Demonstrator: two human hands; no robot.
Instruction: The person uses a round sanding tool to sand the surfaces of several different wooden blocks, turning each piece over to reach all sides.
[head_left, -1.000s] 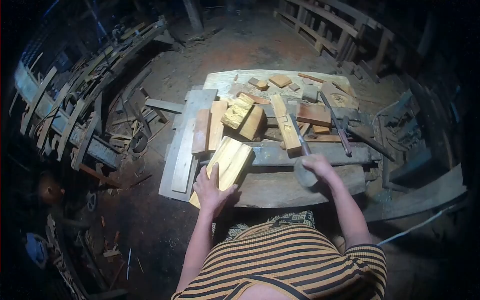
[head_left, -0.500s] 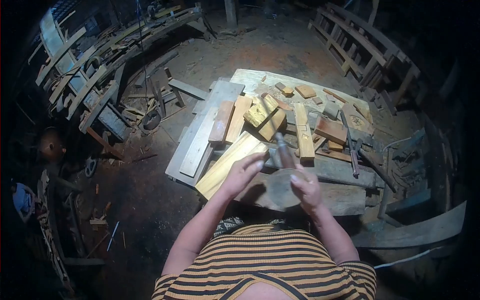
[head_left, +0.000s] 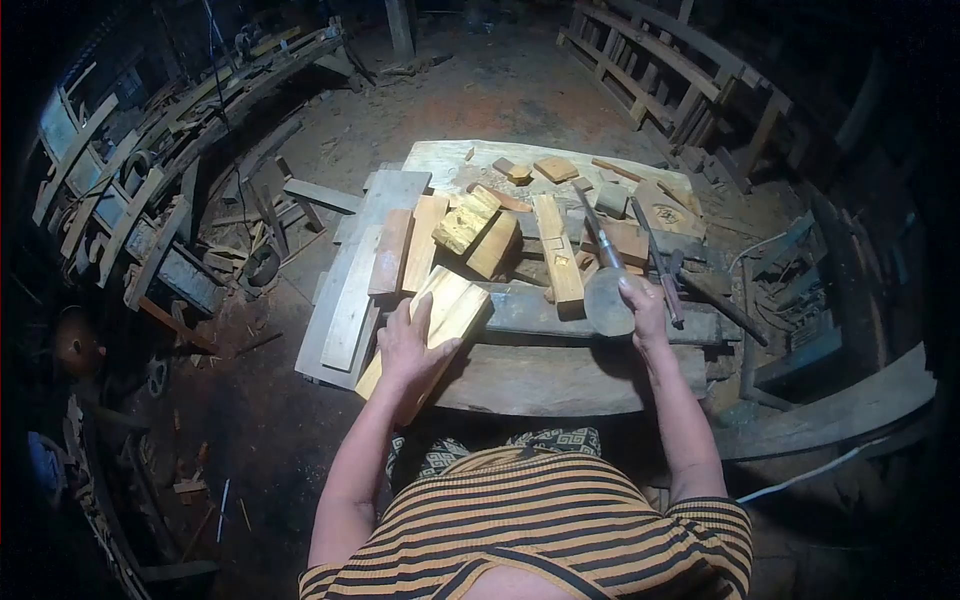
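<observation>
My left hand [head_left: 405,345] lies over a pale wooden block [head_left: 462,302] at the bench's near left, fingers spread and thumb apart. My right hand [head_left: 647,308] is closed on a tool with a round, flat wooden face, apparently a mallet [head_left: 606,304]. Its handle is hidden by the hand and head. A chisel [head_left: 602,240], with a thin blade and metal ferrule, sticks out beyond the mallet head, pointing away from me. Its handle end is hidden, and it seems to be in the same hand. Left of the mallet lies a long block with a cut recess [head_left: 558,255].
On the low plank bench [head_left: 550,380] are a yellow rough block [head_left: 466,220], a reddish block [head_left: 391,250] and several offcuts. Long dark tools [head_left: 655,250] lie at the right. Stacked timber [head_left: 660,60] stands behind right; a cluttered workbench [head_left: 200,130] stands left.
My left hand has moved down onto the pale block. My right hand has swung right, carrying the mallet and chisel away from the left hand. The camera view has shifted right.
</observation>
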